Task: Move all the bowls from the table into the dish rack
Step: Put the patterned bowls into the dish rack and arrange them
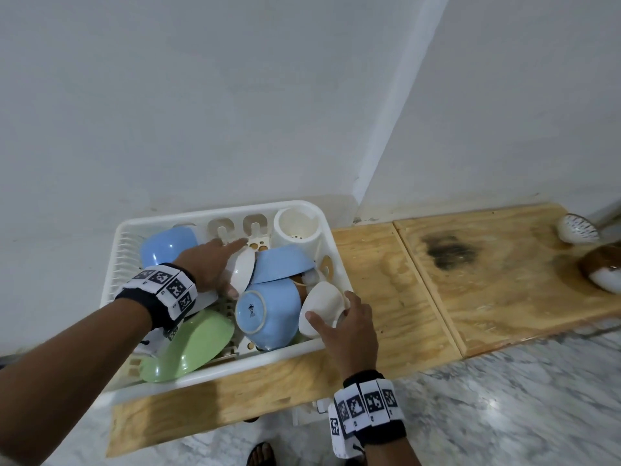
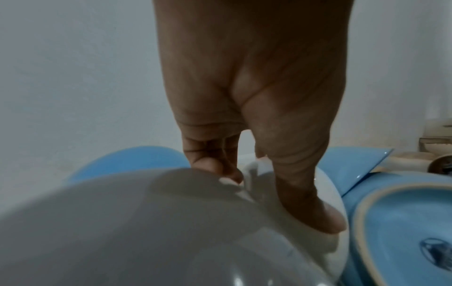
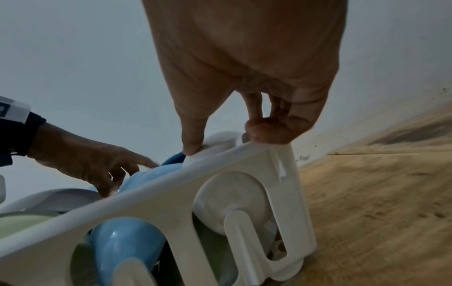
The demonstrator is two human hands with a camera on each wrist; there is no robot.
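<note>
A white dish rack (image 1: 268, 359) on the wooden table holds several blue, green and white bowls. My left hand (image 1: 237, 268) holds a white bowl (image 1: 243, 274) on edge in the rack's middle, thumb (image 2: 305, 203) on one face and fingers behind the other. My right hand (image 1: 331, 307) grips another white bowl (image 1: 319, 297) at the rack's front right corner, thumb (image 3: 193, 143) on its side. That bowl shows through a rack wall (image 3: 171, 193) opening. Two patterned bowls (image 1: 578, 228) (image 1: 601, 270) stand on the table at far right.
A white cutlery cup (image 1: 295, 230) fills the rack's back right corner. The white wall rises just behind the rack. Bare wooden table (image 1: 403, 297) runs right of the rack to a dark stain (image 1: 450, 253). Marble floor (image 1: 504, 415) lies below the table's front edge.
</note>
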